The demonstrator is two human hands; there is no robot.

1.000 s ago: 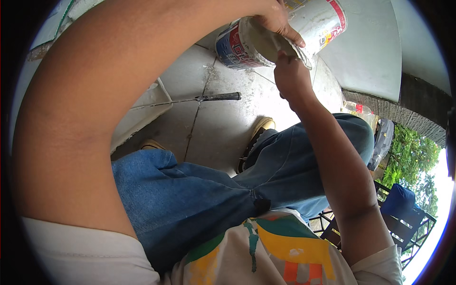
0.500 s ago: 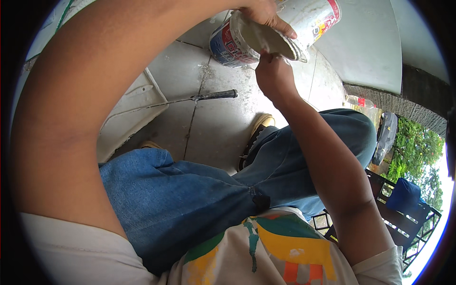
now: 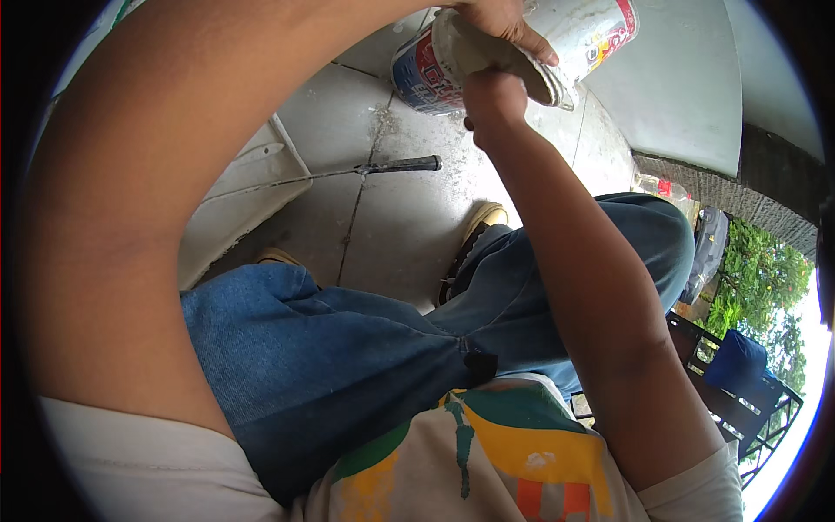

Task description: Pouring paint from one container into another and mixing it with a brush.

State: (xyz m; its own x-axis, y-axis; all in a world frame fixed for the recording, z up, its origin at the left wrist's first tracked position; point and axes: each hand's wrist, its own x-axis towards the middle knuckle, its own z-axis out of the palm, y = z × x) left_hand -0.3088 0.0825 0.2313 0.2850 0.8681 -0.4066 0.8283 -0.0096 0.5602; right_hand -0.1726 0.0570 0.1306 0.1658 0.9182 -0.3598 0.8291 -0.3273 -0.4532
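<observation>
Up at the top of the view, just past the knees, there's a bucket (image 3: 419, 76) tipped over so its mouth points back toward the person. It's white around the rim with a loud blue and red label, and the round mouth shows as a stretched oval. The inside is a dull greyish cream, and the rim looks pretty crusty. Can't tell if its base touches the floor tiles (image 3: 404, 226).

The left hand (image 3: 500, 22) is clamped over the upper rim, thumb laid along the edge, the other fingers mostly out of sight. The right hand (image 3: 496, 97) is curled at the mouth, but its fingertips are blurred and hidden, so no clue whether it's pinching anything. Right behind sits a white container (image 3: 583, 39), smooth curved side, red band and some yellow on it.

Texture-wise, the tiles are pale grey with dark seams and a rough speckled patch. Over to the left, partly covered by the forearm, is a shallow off-white tray (image 3: 248, 170) with a raised lip. A thin, messy rod runs across it to a dark ribbed handle (image 3: 400, 165). Below that: soft, creased blue jeans (image 3: 348, 348).
</observation>
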